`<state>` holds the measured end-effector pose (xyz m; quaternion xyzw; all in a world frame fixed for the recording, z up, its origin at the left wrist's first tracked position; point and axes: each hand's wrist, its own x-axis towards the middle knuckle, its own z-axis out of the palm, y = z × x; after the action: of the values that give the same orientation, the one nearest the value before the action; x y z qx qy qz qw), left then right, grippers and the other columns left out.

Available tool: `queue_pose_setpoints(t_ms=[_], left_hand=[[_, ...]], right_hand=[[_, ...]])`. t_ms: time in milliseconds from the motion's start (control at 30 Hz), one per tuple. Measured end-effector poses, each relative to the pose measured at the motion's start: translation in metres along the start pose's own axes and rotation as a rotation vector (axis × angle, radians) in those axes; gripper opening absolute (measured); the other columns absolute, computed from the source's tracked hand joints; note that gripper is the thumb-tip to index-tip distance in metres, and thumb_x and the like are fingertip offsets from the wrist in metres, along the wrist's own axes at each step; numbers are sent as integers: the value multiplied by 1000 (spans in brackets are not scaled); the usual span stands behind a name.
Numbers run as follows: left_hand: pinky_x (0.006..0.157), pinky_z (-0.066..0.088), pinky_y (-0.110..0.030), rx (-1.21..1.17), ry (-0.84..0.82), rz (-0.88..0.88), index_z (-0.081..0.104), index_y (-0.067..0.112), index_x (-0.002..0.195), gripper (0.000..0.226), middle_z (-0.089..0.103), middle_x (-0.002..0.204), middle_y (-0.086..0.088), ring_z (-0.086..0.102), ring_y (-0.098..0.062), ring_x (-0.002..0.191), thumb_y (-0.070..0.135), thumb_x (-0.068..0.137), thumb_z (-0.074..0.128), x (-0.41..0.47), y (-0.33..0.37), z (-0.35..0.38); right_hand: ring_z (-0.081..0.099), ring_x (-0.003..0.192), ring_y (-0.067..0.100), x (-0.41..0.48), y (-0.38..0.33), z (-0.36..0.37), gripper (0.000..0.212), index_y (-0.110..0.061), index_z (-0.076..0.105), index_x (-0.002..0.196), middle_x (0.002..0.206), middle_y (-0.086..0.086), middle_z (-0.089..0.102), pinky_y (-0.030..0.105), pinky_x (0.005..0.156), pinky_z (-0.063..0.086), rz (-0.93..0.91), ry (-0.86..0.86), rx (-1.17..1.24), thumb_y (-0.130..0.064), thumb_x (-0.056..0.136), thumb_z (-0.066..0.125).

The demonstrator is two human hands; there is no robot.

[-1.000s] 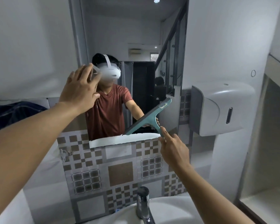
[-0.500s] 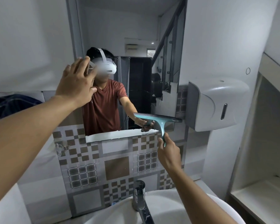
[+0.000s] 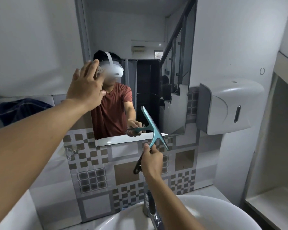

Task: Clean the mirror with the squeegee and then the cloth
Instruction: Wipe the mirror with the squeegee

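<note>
We're at the tall rectangular wall mirror point(image 3: 156, 39) above the round white ceramic basin point(image 3: 198, 211). Our left hand point(image 3: 86, 87) is up w/ fingers spread wide, palm flat towards the glass near the mirror's left edge, gripping nothing; can't tell if it's actually touching. Our right hand point(image 3: 152, 161) is lower, fingers curled tight round the handle of the teal plastic T-shaped squeegee point(image 3: 152, 128). The handle's dark end pokes out below the fist. The blade is tilted steeply, top end leaning left, running diagonally across the mirror's lower right part & past its bottom edge onto the grey & brown checked wall tiles point(image 3: 123, 171). Whether the blade presses the glass we can't say. Chrome tap point(image 3: 149, 206) sits just below our right forearm. White plastic wall dispenser point(image 3: 226, 105) hangs right of the mirror. Dark blue fabric bundle point(image 3: 22, 108) lies on the ledge far left, well apart from both hands.
</note>
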<state>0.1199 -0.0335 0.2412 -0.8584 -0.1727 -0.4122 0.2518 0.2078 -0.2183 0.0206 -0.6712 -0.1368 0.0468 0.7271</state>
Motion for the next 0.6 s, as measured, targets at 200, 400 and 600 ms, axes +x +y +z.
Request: queue_pose_setpoints(t_ms=[200, 400, 600], left_hand=[[117, 23, -63, -9, -8, -8, 29, 17, 155, 83, 16, 163, -20, 14, -41, 150, 27, 86, 73, -1, -2, 3], [118, 21, -60, -8, -17, -12, 27, 17, 156, 81, 13, 165, -18, 11, -39, 151, 26, 88, 70, -2, -1, 3], [119, 20, -59, 0, -36, -21, 25, 19, 156, 81, 11, 166, -16, 10, -37, 152, 28, 89, 68, -1, -2, 2]], right_hand=[[49, 50, 8, -40, 20, 44, 21, -24, 64, 89, 55, -7, 50, 29, 53, 45, -31, -123, -1, -36, 102, 53], [54, 54, 3, -70, 37, 73, 15, -32, 62, 94, 65, -6, 59, 27, 55, 49, -50, -193, -72, -38, 103, 51], [63, 62, 8, -73, 44, 67, 15, -28, 60, 110, 73, -5, 66, 29, 57, 54, -159, -229, -304, -36, 104, 49]])
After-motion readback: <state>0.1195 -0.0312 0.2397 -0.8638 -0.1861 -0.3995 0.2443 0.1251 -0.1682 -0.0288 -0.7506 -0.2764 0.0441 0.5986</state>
